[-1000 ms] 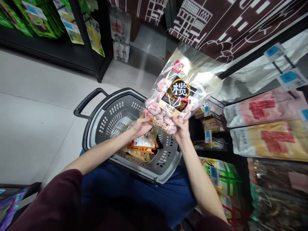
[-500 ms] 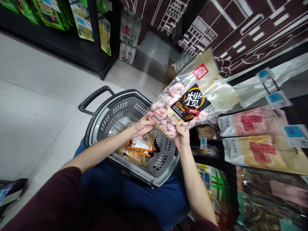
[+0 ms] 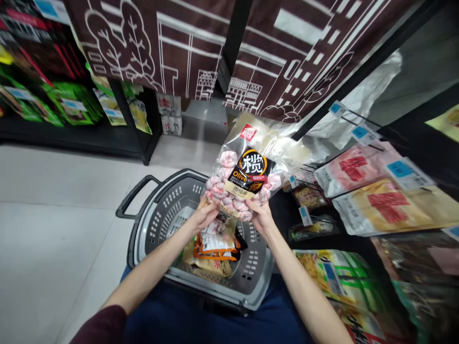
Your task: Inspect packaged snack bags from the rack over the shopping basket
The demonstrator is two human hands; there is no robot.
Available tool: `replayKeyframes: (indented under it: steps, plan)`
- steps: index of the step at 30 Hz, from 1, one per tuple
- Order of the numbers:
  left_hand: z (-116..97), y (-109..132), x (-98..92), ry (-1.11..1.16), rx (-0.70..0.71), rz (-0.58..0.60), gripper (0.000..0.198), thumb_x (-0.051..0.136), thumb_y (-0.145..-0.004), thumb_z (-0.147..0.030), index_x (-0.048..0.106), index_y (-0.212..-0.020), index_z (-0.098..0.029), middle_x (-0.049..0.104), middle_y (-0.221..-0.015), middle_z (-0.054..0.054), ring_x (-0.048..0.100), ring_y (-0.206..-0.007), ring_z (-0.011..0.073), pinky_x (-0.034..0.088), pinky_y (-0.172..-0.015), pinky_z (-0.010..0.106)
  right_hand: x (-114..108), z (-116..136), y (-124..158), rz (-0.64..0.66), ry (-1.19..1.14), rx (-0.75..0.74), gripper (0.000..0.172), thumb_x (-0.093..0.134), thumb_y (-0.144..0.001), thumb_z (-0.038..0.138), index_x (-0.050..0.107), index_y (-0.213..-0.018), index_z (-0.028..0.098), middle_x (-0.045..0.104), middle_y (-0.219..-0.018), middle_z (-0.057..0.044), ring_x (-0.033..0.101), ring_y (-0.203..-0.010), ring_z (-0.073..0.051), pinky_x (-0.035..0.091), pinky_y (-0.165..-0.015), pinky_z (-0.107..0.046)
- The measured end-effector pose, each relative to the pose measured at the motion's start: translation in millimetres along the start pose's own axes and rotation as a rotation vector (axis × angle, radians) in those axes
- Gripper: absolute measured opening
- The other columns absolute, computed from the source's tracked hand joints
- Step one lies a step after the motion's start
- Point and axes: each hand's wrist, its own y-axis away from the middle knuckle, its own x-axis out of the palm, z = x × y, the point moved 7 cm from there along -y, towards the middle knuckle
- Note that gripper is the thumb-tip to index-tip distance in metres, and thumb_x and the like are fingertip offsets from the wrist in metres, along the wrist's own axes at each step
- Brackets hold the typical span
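A clear bag of wrapped olive candies, with a black label reading "Olive", is held up over the far side of a grey shopping basket. My left hand grips its lower left corner. At its lower right, my right hand pinches the edge, thumb on the front. The fingers behind the bag are hidden. Below it, several snack packets with orange, white and tan wrapping lie in the basket, which rests against my blue-clad legs.
On the right, pink and yellow snack pouches hang from hooks with price tags, above green packets. A black shelf with green bags stands at the back left. A brown printed cloth hangs ahead over bottle packs.
My view has tilted up and turned, so the scene is shifted and more of the brown cloth shows. The bag stays in both hands and now appears more upright and further left.
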Motion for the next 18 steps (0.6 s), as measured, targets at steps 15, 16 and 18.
replayKeyframes:
  steps: [15,16,18]
  plan:
    - [-12.6,-2.0,-19.9,-0.051,0.007,-0.063,0.062,0.091,-0.062,-0.030,0.065,-0.119,-0.030,0.072,-0.115,0.003,0.059,-0.126,0.0259,0.036,-0.117,0.044,23.2,-4.6,-12.3,0.086,-0.035,0.032,0.051,0.093,-0.055,0.022,0.070,-0.100,0.025,0.078,-0.099,-0.003,0.075,-0.093,-0.026,0.061,-0.095,-0.044]
    - [-13.1,-2.4,-18.7,-0.054,0.004,-0.059,0.061,0.091,-0.062,-0.031,0.066,-0.118,-0.030,0.072,-0.115,0.004,0.058,-0.127,0.0266,0.036,-0.118,0.045,22.9,-5.4,-13.5,0.083,-0.034,0.037,0.051,0.093,-0.055,0.023,0.070,-0.101,0.025,0.078,-0.099,-0.003,0.075,-0.093,-0.026,0.061,-0.094,-0.044]
    - [-13.7,-3.3,-15.7,-0.055,0.004,-0.053,0.057,0.090,-0.063,-0.032,0.067,-0.115,-0.029,0.071,-0.118,0.005,0.055,-0.130,0.0267,0.034,-0.119,0.045,22.2,-7.5,-16.1,0.077,-0.039,0.044,0.049,0.093,-0.056,0.025,0.071,-0.100,0.025,0.079,-0.097,-0.003,0.075,-0.094,-0.026,0.061,-0.093,-0.043]
